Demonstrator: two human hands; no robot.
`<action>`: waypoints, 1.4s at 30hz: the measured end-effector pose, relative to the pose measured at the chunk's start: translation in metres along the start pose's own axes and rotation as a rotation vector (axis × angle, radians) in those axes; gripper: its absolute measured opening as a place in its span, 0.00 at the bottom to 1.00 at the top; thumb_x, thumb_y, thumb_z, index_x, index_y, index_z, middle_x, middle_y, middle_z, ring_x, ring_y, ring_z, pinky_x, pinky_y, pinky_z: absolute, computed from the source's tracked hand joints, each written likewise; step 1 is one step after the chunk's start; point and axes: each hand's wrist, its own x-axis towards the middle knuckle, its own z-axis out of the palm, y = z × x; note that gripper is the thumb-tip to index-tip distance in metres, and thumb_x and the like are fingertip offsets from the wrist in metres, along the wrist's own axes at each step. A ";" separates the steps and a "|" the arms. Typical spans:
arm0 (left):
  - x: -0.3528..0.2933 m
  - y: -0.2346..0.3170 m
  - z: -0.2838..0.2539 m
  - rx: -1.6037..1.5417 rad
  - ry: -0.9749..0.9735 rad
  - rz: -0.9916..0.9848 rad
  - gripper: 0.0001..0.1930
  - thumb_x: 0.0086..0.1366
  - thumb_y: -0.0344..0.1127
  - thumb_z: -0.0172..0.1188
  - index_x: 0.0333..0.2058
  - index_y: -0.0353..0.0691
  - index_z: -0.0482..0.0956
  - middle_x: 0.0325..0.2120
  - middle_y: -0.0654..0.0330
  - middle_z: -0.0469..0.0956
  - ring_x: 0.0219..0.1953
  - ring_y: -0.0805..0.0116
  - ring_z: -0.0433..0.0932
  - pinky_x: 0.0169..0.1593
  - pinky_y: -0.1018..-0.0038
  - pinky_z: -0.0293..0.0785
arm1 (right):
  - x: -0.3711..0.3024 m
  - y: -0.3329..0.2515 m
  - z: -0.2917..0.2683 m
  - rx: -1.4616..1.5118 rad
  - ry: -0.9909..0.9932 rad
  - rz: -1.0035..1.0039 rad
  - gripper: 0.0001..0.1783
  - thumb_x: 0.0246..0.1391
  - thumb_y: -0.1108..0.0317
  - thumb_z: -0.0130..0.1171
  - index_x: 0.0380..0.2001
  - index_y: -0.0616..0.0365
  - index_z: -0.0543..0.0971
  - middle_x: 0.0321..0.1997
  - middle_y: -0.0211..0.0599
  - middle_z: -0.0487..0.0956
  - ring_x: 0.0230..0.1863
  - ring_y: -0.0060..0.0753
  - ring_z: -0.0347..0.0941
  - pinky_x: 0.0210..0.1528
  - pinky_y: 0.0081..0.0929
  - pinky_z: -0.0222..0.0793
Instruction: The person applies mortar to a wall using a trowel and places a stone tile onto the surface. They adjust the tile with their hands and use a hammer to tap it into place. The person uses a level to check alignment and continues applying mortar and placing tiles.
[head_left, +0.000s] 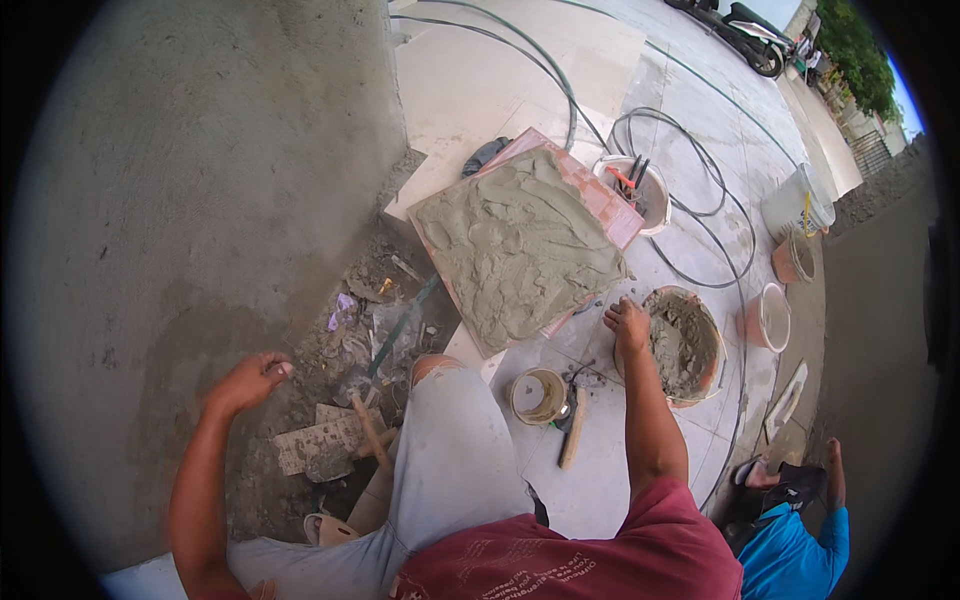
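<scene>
A square tile [608, 197] lies ahead of me, its upper face spread with a thick, uneven layer of wet grey mortar [520, 245]. Between the tile's near right corner and a bucket of mortar [684, 345] is my right hand [628, 322]. Its fingers are curled closed, and whatever they grip, if anything, is hidden. Off to the left, my left hand [252, 382] hangs in front of the grey plastered wall [200, 200]. Its fingers are loosely bent with the thumb apart, and nothing shows in it.
A small round tub [539, 396] stands beside a wooden-handled tool [573, 430]. Rubble [385, 300] and a wooden handle [370, 430] lie by the wall. Beyond are a tool bucket [655, 200], looped hose [748, 230] and more buckets [768, 318]. A person in blue [800, 545] is at right.
</scene>
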 end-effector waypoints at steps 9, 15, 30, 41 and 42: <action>0.211 0.082 0.162 -0.727 -0.165 -0.056 0.27 0.74 0.53 0.49 0.60 0.37 0.70 0.53 0.54 0.77 0.52 0.61 0.76 0.52 0.64 0.75 | 0.103 0.005 0.010 0.063 0.344 0.180 0.36 0.62 0.48 0.50 0.65 0.62 0.62 0.63 0.57 0.68 0.59 0.58 0.69 0.56 0.55 0.68; 0.255 0.125 0.228 -0.854 -0.222 -0.093 0.30 0.75 0.53 0.45 0.64 0.35 0.64 0.59 0.46 0.72 0.59 0.52 0.73 0.58 0.58 0.72 | 0.124 -0.004 -0.002 0.150 0.265 0.255 0.31 0.66 0.51 0.40 0.64 0.60 0.64 0.61 0.49 0.71 0.60 0.52 0.69 0.60 0.56 0.62; 0.256 0.145 0.238 -1.384 -0.349 0.078 0.26 0.74 0.54 0.50 0.58 0.38 0.70 0.48 0.56 0.77 0.49 0.66 0.77 0.51 0.63 0.74 | 0.106 -0.073 -0.009 0.314 -0.062 0.217 0.23 0.70 0.59 0.43 0.58 0.64 0.71 0.58 0.45 0.77 0.56 0.45 0.76 0.59 0.45 0.73; 0.205 0.181 0.218 -1.326 0.144 0.176 0.25 0.74 0.51 0.52 0.56 0.33 0.71 0.49 0.56 0.77 0.51 0.66 0.74 0.57 0.66 0.68 | 0.087 -0.173 0.021 0.254 -0.379 -0.103 0.26 0.64 0.67 0.54 0.63 0.64 0.69 0.62 0.38 0.73 0.44 0.20 0.73 0.29 0.13 0.65; 0.195 0.182 0.211 -1.373 0.143 0.204 0.24 0.74 0.51 0.52 0.54 0.33 0.72 0.47 0.57 0.77 0.49 0.66 0.75 0.55 0.66 0.69 | 0.079 -0.178 0.023 0.179 -0.456 -0.203 0.25 0.63 0.68 0.53 0.63 0.64 0.70 0.60 0.38 0.74 0.44 0.20 0.73 0.30 0.13 0.66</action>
